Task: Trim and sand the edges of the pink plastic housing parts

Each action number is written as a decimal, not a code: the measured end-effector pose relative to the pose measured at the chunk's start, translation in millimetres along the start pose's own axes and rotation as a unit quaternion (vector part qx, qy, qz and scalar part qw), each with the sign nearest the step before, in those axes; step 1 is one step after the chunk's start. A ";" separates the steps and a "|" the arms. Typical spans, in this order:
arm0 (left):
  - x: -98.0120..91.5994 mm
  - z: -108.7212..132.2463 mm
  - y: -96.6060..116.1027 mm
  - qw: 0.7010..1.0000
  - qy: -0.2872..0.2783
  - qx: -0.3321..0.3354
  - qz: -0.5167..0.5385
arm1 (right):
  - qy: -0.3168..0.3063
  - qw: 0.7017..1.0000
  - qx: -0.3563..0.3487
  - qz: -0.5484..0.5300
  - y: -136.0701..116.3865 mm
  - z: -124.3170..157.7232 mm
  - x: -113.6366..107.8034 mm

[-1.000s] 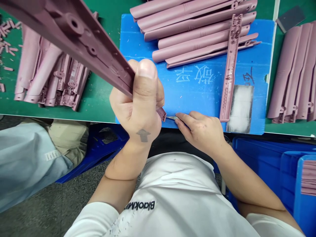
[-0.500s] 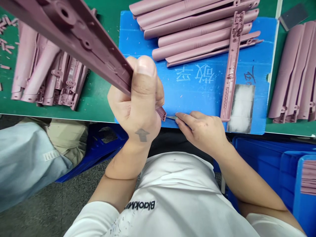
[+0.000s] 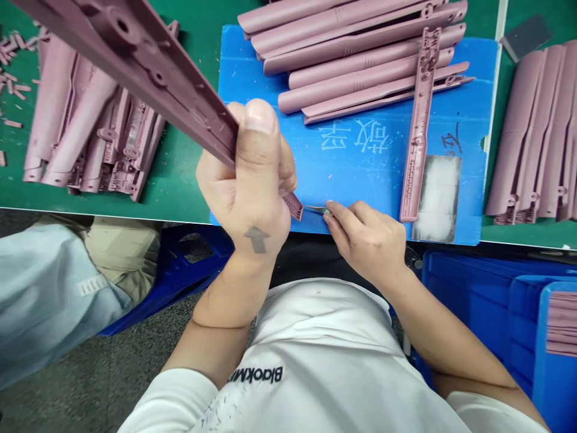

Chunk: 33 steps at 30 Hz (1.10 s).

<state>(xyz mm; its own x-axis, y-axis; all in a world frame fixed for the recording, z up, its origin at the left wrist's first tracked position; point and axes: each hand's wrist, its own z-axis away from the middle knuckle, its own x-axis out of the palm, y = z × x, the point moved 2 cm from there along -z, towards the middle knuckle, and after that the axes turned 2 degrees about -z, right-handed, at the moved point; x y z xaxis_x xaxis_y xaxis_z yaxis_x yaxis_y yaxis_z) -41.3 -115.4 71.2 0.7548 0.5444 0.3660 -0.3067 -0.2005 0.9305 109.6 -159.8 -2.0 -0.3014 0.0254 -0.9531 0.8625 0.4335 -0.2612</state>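
The long moulded plastic part [image 3: 148, 78], mauve in colour, was located above the front edge of the worktop [image 3: 180, 198], with its ribbed underside facing up and its length angled toward the upper left. The left hand [image 3: 246, 186] supported it, with the fingers [image 3: 283, 171] clenched around the rail and the thumb pressed on top. A ribbed end piece [image 3: 293, 206] projected beyond the hand, though it could not be determined whether this was part of the same moulding.

The part was judged to be light and stiff along its length. Its thin ribs and small bosses appeared more fragile, and the smooth finish might slip slightly. The solid rail, well back from the end, appeared the best holding point.

The right hand [image 3: 367, 240] held a small metal blade [image 3: 317, 209] between its fingers [image 3: 342, 219], with the tip just beside the ribbed end piece. Contact could not be confirmed.

Beyond the hands lay a blue corrugated plastic sheet [image 3: 360, 174], carrying a stack of similar mauve parts [image 3: 360, 60] and one separate narrow moulding [image 3: 419, 126]. Further mauve parts lay on the worktop at the left [image 3: 85, 120] and right [image 3: 527, 138], with small offcuts [image 3: 13, 78] at the far left. A blue crate [image 3: 561, 322] held stacked mauve pieces at the lower right.
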 end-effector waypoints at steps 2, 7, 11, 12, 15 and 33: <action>-2.4 -3.9 0.2 1.000 0.010 -0.018 0.017 | 0.015 0.997 0.022 -0.066 2.2 0.4 -2.4; -18.3 -18.5 4.3 0.990 -0.077 -0.081 0.088 | -0.032 0.942 0.073 -0.326 -3.0 -9.9 -5.8; -30.7 -19.4 10.7 0.978 -0.128 -0.087 0.139 | -0.080 0.886 0.055 -0.453 -12.4 -16.7 -1.5; -33.1 -18.4 11.4 0.977 -0.120 -0.098 0.144 | -0.078 0.882 0.045 -0.463 -12.6 -15.8 -1.7; -38.1 -16.7 11.3 0.974 -0.077 -0.153 0.147 | -0.057 0.901 0.032 -0.430 -2.0 -7.4 -8.9; -27.5 -35.3 -40.1 0.975 -0.107 -0.160 0.114 | 0.002 0.962 0.091 -0.256 37.9 -0.8 -41.4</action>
<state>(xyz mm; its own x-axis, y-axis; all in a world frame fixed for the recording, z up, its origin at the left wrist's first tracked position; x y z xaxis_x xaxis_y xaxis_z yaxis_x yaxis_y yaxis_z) -70.3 -93.6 23.3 0.7395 0.3257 0.5892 -0.6194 -0.0138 0.7850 154.4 -143.7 27.7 -0.7064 -0.1462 -0.6925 0.6579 0.2252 -0.7187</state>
